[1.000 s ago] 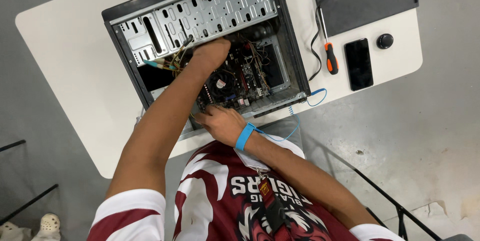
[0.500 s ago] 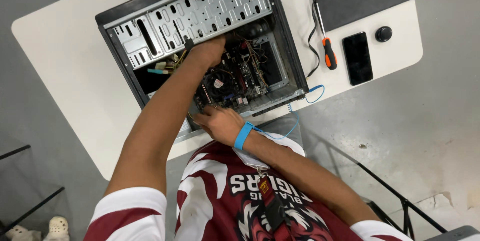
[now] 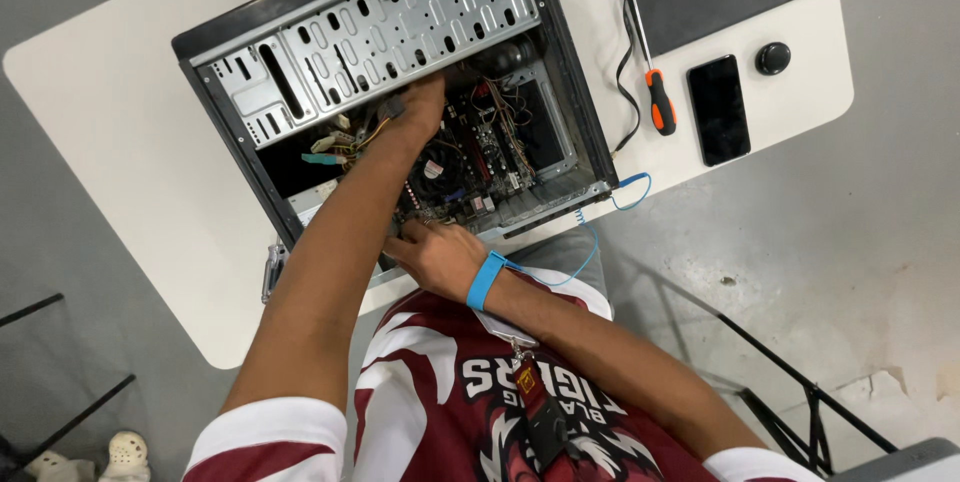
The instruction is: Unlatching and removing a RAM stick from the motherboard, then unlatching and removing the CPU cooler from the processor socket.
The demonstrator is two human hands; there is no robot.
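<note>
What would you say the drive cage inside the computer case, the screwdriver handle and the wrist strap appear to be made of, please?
Drive cage: bare sheet metal, dull silver, judging by the punched slots and folded edges. Screwdriver handle: probably moulded plastic or rubber, matt orange and black. Wrist strap on the right wrist: looks like soft blue fabric or elastic, with a thin coiled blue cord running to the computer case, painted black metal.

Count, head view: one open computer case (image 3: 300,72); two hands inside it, left (image 3: 420,107), right (image 3: 440,254); one screwdriver (image 3: 658,102); one black phone (image 3: 718,109); one black knob (image 3: 773,58); one blue wrist strap (image 3: 486,280).
</note>
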